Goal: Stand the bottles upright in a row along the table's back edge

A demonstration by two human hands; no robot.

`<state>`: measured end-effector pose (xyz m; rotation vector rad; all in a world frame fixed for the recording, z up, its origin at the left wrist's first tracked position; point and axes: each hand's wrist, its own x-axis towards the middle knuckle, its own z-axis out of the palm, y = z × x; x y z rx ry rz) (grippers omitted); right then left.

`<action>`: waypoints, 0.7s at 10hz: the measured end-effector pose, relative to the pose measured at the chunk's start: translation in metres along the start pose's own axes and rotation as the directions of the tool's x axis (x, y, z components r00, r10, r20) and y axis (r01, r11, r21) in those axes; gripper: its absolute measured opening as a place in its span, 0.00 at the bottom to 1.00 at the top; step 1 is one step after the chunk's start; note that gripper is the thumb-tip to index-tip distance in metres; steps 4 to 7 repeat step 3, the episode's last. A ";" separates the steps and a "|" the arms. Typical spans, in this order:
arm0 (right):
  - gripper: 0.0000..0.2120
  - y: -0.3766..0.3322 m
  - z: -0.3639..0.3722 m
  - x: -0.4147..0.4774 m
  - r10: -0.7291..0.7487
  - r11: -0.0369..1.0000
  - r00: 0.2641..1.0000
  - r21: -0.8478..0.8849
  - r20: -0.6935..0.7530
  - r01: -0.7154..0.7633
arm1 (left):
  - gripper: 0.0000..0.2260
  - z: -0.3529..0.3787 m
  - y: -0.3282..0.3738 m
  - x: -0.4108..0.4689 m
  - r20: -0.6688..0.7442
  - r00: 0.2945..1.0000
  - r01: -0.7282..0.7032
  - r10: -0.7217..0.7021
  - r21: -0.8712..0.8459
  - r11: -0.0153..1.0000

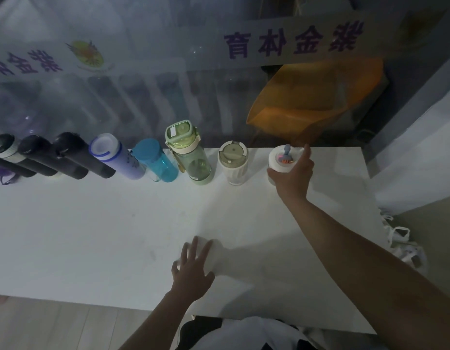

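Several bottles stand upright in a row along the back edge of the white table point(92, 236): three dark ones point(67, 155) at the left, then a lilac bottle point(117, 157), a blue bottle point(155, 160), a green bottle point(191, 155) and a clear beige-lidded cup point(233, 161). At the row's right end my right hand point(292, 173) grips a white bottle point(279, 160) with a small figure on its lid, standing on the table. My left hand point(193, 266) lies flat on the table near the front edge, fingers spread, holding nothing.
A glass pane with purple lettering point(294, 41) rises right behind the row. An orange object point(317, 92) sits beyond the glass. The table's right edge is close to the white bottle, with white bags point(400, 238) on the floor beside it.
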<state>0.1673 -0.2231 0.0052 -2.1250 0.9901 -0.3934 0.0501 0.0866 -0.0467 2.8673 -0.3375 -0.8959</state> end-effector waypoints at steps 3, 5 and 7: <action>0.53 0.002 -0.003 -0.016 -0.022 0.999 0.999 0.049 -0.029 0.023 | 0.36 -0.008 -0.004 0.004 0.014 1.000 -0.022 0.023 -0.063 0.998; 0.53 0.002 -0.003 -0.016 -0.022 0.999 0.999 0.049 -0.029 0.023 | 0.36 -0.008 -0.004 0.004 0.014 1.000 -0.022 0.023 -0.063 0.998; 0.53 0.002 -0.003 -0.016 -0.022 0.999 0.999 0.049 -0.029 0.023 | 0.36 -0.008 -0.004 0.004 0.014 1.000 -0.022 0.023 -0.063 0.998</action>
